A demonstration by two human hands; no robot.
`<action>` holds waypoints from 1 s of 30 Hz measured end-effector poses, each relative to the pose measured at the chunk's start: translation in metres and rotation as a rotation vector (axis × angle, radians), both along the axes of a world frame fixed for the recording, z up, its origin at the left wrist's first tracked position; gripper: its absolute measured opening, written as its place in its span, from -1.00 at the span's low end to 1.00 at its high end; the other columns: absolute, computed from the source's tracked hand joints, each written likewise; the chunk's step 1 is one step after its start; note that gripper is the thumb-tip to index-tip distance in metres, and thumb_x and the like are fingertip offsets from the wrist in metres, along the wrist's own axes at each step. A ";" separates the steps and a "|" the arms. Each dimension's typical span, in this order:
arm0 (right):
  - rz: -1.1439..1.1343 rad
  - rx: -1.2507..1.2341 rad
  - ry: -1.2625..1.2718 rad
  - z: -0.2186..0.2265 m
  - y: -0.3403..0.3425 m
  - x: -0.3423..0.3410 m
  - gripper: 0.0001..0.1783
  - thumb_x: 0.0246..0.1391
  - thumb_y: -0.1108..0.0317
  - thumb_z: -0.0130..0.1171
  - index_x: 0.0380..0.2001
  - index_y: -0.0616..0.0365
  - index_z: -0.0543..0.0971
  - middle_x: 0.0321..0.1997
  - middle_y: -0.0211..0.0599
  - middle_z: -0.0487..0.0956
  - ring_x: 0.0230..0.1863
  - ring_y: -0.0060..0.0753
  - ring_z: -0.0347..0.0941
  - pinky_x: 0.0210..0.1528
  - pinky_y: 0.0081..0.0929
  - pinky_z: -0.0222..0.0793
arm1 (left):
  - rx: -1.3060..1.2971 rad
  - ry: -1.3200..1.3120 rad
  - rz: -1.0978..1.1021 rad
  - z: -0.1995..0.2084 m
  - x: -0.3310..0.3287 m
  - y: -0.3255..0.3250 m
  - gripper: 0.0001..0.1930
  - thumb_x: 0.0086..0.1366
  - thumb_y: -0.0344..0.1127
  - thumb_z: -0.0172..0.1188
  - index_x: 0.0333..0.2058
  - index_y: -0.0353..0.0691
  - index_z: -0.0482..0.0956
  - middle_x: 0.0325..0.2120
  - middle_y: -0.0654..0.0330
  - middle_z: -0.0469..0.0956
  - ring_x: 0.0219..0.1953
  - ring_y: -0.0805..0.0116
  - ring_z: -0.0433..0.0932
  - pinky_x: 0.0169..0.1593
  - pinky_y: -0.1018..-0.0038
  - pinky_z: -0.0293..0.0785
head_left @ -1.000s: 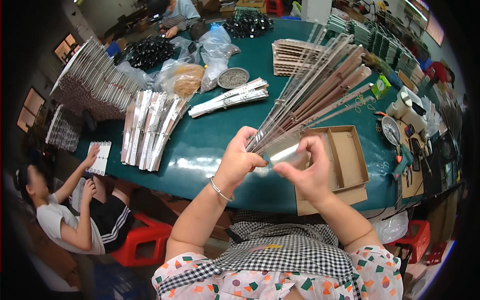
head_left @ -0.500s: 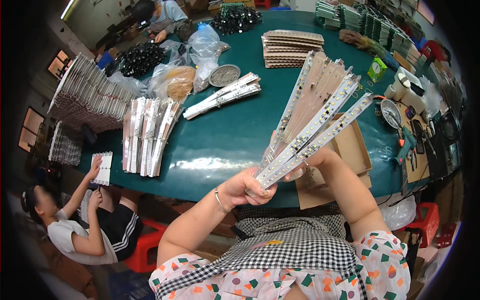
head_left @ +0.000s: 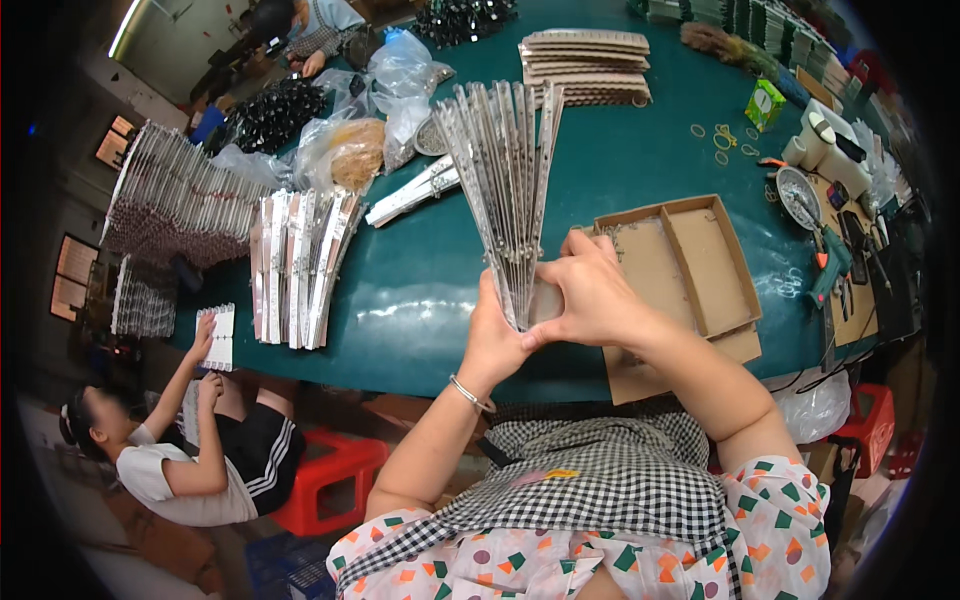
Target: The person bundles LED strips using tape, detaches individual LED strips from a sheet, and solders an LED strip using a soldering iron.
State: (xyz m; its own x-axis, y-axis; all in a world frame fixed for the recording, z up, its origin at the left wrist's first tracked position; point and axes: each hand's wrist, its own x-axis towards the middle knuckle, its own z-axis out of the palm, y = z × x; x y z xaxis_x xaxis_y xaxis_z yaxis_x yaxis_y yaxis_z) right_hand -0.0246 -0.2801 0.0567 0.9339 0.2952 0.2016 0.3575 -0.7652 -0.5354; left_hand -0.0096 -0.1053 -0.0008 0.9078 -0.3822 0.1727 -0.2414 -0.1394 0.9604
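A fanned bundle of LED strips (head_left: pixel 505 180) stands nearly upright in front of me, edge-on, its narrow lower end between my hands. My left hand (head_left: pixel 490 340) is closed round the left side of that lower end. From the right, my right hand (head_left: pixel 590 295) grips the same end, thumb at the bottom and fingers bent around it. Beyond the bundle another bunch of strips (head_left: pixel 405 200) lies on the table, partly hidden. Further left, several similar bundles (head_left: pixel 300 270) lie side by side.
A divided cardboard box (head_left: pixel 735 260) sits right of my hands on the green table (head_left: pixel 400 270). Stacked panels (head_left: pixel 585 65) lie at the back; tall strip stacks (head_left: pixel 180 195) rise at left. A glue gun (head_left: pixel 830 265) is at right. A seated person (head_left: pixel 190 470) is at lower left.
The bundle has swung left and upright, turning from its LED faces to edge-on. My right hand has come from behind the bundle to its right side at the lower end.
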 end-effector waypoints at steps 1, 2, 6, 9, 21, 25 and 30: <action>0.012 0.000 0.093 0.002 0.000 -0.001 -0.19 -0.52 -0.14 0.52 -0.20 0.24 0.66 -0.40 -0.07 0.58 -0.15 -0.13 0.42 0.03 -0.32 0.15 | -0.054 0.111 -0.011 0.002 -0.001 0.003 -0.20 -0.15 -0.41 0.53 0.07 -0.30 0.26 -0.04 0.13 0.46 -0.03 0.34 0.49 0.06 0.43 0.45; 0.013 0.007 0.104 0.000 -0.002 -0.002 -0.19 -0.52 -0.14 0.52 -0.20 0.24 0.66 -0.40 -0.07 0.58 -0.15 -0.13 0.42 0.03 -0.32 0.15 | -0.047 0.121 -0.009 -0.001 -0.002 0.008 -0.20 -0.15 -0.41 0.53 0.07 -0.30 0.26 -0.04 0.13 0.46 -0.03 0.34 0.49 0.06 0.43 0.45; -0.057 0.141 0.184 -0.011 -0.021 -0.003 -0.21 -0.46 -0.12 0.53 -0.14 0.18 0.66 -0.35 -0.09 0.61 -0.20 -0.22 0.41 0.01 -0.33 0.21 | -0.257 0.423 -0.132 0.020 -0.007 0.018 -0.31 -0.16 -0.46 0.48 0.01 -0.30 0.38 -0.24 0.19 0.51 -0.26 0.43 0.53 -0.15 0.53 0.51; 0.063 0.624 0.292 -0.036 -0.026 0.001 -0.26 -0.42 -0.01 0.55 -0.08 0.12 0.65 -0.34 -0.18 0.62 -0.24 -0.34 0.38 -0.16 -0.38 0.34 | -0.517 0.782 -0.285 0.038 -0.016 0.009 -0.46 -0.10 -0.53 0.38 -0.07 -0.30 0.41 -0.50 0.20 0.51 -0.53 0.51 0.50 -0.47 0.67 0.39; -0.003 0.426 -0.149 -0.040 -0.005 0.000 -0.59 -0.45 0.11 0.52 -0.40 -0.02 0.73 -0.52 -0.36 0.47 -0.32 -0.30 0.36 -0.09 -0.29 0.22 | -0.089 0.317 -0.023 0.037 -0.007 0.015 -0.26 -0.10 -0.30 0.57 0.05 -0.35 0.38 -0.24 0.20 0.55 -0.29 0.38 0.60 -0.29 0.51 0.60; 0.180 0.379 -0.326 -0.017 -0.001 -0.001 -0.74 -0.36 0.14 0.43 -0.55 0.00 0.66 -0.68 -0.49 0.41 -0.39 -0.33 0.29 -0.13 -0.28 0.15 | -0.213 0.288 0.010 0.029 -0.012 0.011 -0.37 -0.11 -0.36 0.56 -0.05 -0.34 0.43 -0.23 0.23 0.55 -0.26 0.42 0.58 -0.25 0.49 0.59; 0.314 0.213 -0.384 -0.013 -0.010 0.006 -0.84 -0.34 0.26 0.36 -0.64 0.01 0.58 -0.69 -0.47 0.41 -0.40 -0.28 0.29 -0.12 -0.22 0.16 | -0.305 0.442 -0.008 0.019 -0.013 0.009 -0.48 -0.02 -0.37 0.51 -0.11 -0.33 0.44 -0.30 0.18 0.56 -0.38 0.42 0.58 -0.36 0.51 0.58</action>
